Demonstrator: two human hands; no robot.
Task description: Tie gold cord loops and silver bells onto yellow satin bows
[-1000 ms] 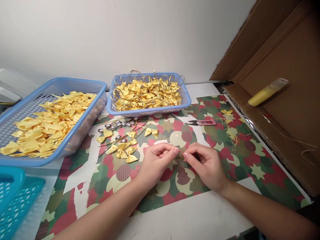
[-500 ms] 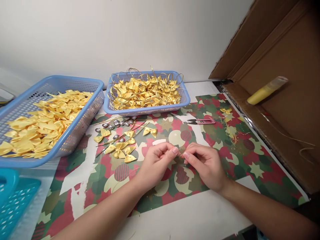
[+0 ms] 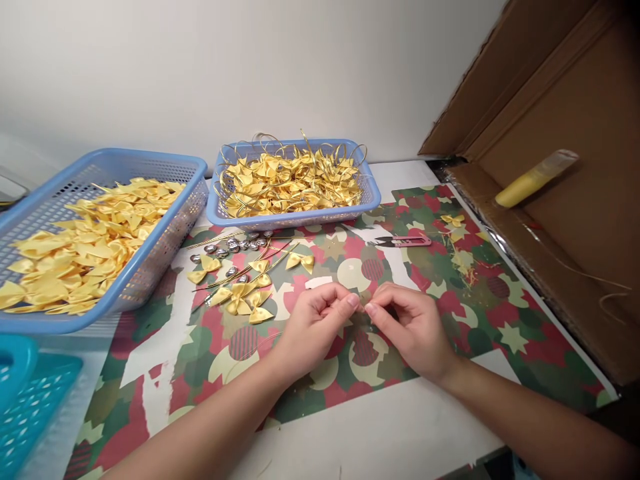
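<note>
— Grip: what is it holding?

— My left hand (image 3: 320,327) and right hand (image 3: 413,330) are pinching, nearly meeting; whether anything fine is sitting between them, I cannot tell.

— Where are the loose bows (image 3: 240,305) lying, and what is threatening?

— On patterned paper (image 3: 475,343), near my left hand; a leftward sweep could be scattering them into the silver balls (image 3: 234,247).

Left hand (image 3: 315,327): bare, slim-fingered
Left thumbnail (image 3: 353,301): short, smooth
Left forearm (image 3: 210,417): uncovered from wrist to lower picture edge; slender, widening away from the wrist
Right hand (image 3: 413,327): bare, similar build
Right thumbnail (image 3: 370,309): short, rounded
Right forearm (image 3: 530,415): uncovered along its visible length, tapering toward the wrist
</note>
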